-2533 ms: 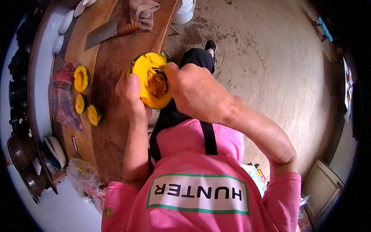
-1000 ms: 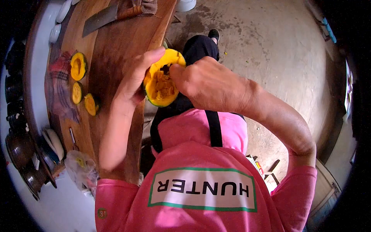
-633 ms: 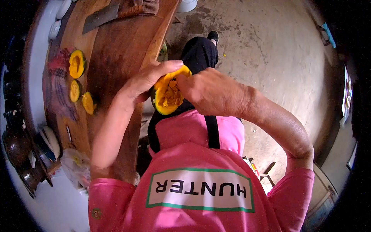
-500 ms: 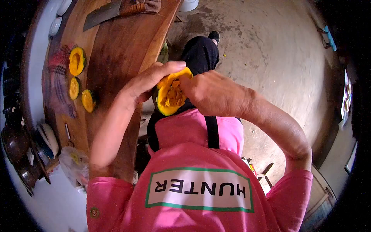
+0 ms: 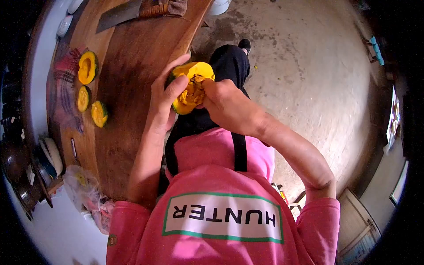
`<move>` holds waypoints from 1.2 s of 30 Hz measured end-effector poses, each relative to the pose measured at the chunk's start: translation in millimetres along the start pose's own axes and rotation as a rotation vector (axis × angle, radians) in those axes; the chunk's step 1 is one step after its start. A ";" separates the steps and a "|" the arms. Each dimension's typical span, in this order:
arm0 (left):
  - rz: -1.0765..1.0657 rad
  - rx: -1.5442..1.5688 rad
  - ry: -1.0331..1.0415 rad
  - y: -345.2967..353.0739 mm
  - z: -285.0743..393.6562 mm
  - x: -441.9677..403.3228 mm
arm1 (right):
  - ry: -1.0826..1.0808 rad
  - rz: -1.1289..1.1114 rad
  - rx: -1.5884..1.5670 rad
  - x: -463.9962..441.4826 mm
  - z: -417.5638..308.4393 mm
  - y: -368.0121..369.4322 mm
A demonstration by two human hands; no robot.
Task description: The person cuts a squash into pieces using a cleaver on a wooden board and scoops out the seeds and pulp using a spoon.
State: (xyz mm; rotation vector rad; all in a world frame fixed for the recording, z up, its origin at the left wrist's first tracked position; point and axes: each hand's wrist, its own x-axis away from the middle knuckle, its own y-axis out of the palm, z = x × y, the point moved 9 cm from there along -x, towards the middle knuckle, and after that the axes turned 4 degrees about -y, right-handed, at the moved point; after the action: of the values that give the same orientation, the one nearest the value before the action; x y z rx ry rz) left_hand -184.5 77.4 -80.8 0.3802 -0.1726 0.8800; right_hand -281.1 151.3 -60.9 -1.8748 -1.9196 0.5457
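Observation:
A pumpkin half [image 5: 195,73] with yellow flesh and a green rind is held above my lap, its cut side with stringy pulp facing up. My left hand [image 5: 167,95] grips it by the rind, thumb over the edge. The closed fingers of my right hand [image 5: 227,104] reach into the pulp at its right side; whether they hold a tool or pulp is hidden. On the wooden table [image 5: 128,88] at the left lie a larger cut pumpkin piece [image 5: 88,67] and two smaller ones [image 5: 83,98], [image 5: 99,114].
A cleaver [image 5: 118,17] lies at the table's far end beside a brown cloth [image 5: 176,7]. A checked cloth [image 5: 64,95] is left of the cut pieces. Nearer are a small utensil [image 5: 74,151] and a plastic bag [image 5: 84,187]. A white bucket [image 5: 219,6] stands beyond the table.
Compared with half a second ago, my left hand has turned more upright and the pumpkin half has risen and tilted. My right hand has shifted slightly left, its fingers still at the pulp.

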 end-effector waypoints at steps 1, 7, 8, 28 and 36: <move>0.025 0.011 -0.016 -2.7 -3.2 0.6 | 0.001 0.005 -0.018 0.1 0.5 3.6; -0.126 0.002 -0.285 2.2 -19.7 3.1 | -0.046 -0.121 0.057 7.2 -5.6 13.0; -0.168 -0.027 -0.323 2.7 -23.1 3.5 | -0.044 -0.140 0.077 10.4 -6.3 13.8; -0.427 0.063 -0.952 10.8 -74.1 14.5 | 0.500 -0.508 -0.923 39.1 27.3 44.1; -0.153 0.155 -0.646 -3.2 -36.6 -24.3 | 0.510 -0.378 -1.260 32.4 29.2 14.6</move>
State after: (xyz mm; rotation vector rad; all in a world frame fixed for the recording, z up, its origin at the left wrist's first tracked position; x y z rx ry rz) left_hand -197.6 72.5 -122.6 0.8064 -0.6643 0.5968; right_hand -285.1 184.0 -92.9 -1.7846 -2.2760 -1.4235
